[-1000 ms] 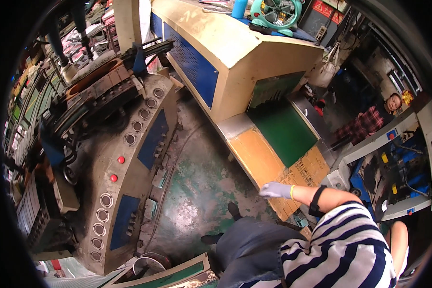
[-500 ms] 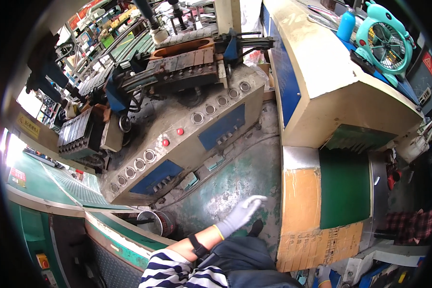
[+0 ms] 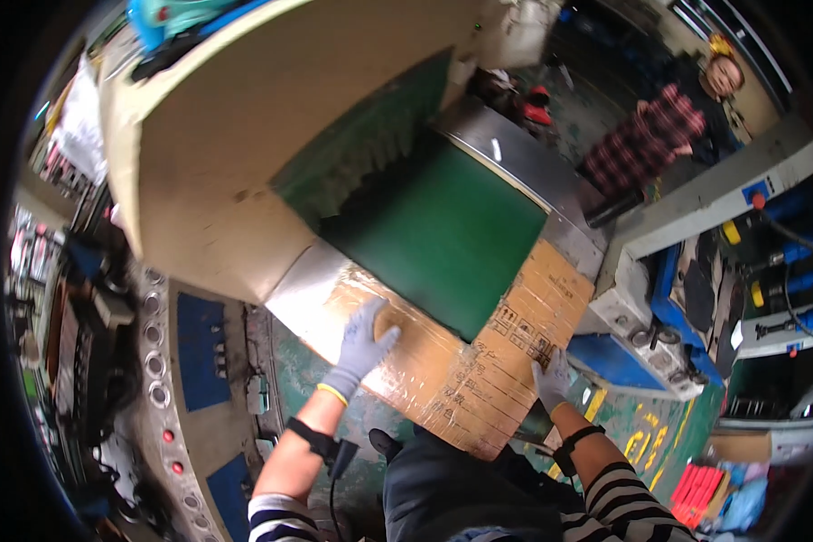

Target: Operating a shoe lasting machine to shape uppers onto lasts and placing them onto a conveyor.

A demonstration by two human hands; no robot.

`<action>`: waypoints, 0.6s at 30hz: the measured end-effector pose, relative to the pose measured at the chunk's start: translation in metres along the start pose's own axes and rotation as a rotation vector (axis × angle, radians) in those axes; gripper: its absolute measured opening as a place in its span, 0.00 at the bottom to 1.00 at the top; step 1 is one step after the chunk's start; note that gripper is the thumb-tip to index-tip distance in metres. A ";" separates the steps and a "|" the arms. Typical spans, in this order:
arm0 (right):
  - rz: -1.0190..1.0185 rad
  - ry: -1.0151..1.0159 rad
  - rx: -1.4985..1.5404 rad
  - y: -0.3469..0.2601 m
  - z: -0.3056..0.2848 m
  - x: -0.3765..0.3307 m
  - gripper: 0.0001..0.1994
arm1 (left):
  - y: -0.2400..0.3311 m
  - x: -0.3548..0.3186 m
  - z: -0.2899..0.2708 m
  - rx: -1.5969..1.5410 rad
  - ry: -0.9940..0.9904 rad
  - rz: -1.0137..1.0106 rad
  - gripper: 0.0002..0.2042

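My left hand (image 3: pixel 361 343), in a grey-white glove with a yellow cuff, is over the brown cardboard sheet (image 3: pixel 415 370). Its thumb stands apart from the fingers, and nothing is in it. At the right edge of the cardboard is my right hand (image 3: pixel 553 379), gloved the same way, its fingers stretched toward the edge and partly blurred. The cardboard is wrapped in clear tape and carries dark printed marks. It borders a green conveyor belt (image 3: pixel 452 235) that comes out of the opening of a beige machine housing (image 3: pixel 217 172).
A control panel (image 3: pixel 163 361) with round gauges and red buttons lies to the left. On the right is a machine frame (image 3: pixel 723 199) with blue cylinders. Another person (image 3: pixel 659 126) in a checked garment is beyond the belt. Red packets (image 3: pixel 696 492) lie at lower right.
My view has turned right toward the belt and cardboard. My left hand has moved from above the floor to the cardboard; my right hand has come up to its edge.
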State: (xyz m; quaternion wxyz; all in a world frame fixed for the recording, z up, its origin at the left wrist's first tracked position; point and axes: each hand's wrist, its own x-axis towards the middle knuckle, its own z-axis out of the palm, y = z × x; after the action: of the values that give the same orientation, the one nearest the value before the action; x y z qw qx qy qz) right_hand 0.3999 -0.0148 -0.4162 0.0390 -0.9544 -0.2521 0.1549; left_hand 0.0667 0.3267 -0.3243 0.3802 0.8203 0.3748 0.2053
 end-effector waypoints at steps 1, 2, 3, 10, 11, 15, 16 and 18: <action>0.025 -0.014 0.000 -0.011 0.002 -0.001 0.44 | -0.010 0.030 0.008 0.029 -0.006 0.028 0.32; 0.006 0.066 0.020 -0.023 0.006 0.003 0.42 | -0.020 0.061 0.017 0.124 0.108 0.134 0.33; -0.017 0.166 0.105 -0.037 0.015 0.006 0.41 | -0.033 0.093 0.019 0.167 0.162 0.164 0.35; 0.119 0.327 -0.044 -0.067 0.042 0.013 0.35 | -0.090 0.276 0.014 0.274 0.368 -0.190 0.47; 0.126 0.315 -0.061 -0.066 0.043 0.013 0.35 | -0.095 0.289 0.015 0.280 0.372 -0.198 0.47; 0.119 0.309 -0.082 -0.064 0.041 0.014 0.34 | -0.119 0.337 0.019 0.290 0.196 -0.223 0.48; 0.125 0.287 -0.090 -0.065 0.042 0.016 0.34 | -0.125 0.347 0.019 0.308 0.152 -0.249 0.48; 0.108 0.316 -0.094 -0.067 0.042 0.017 0.34 | -0.134 0.363 0.022 0.448 0.144 -0.228 0.46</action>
State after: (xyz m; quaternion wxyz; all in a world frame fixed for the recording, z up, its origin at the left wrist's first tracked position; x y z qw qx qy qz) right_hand 0.3690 0.0513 -0.4504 0.0253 -0.9798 -0.1983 -0.0071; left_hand 0.2493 0.6541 -0.4236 0.1819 0.8196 0.5272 0.1308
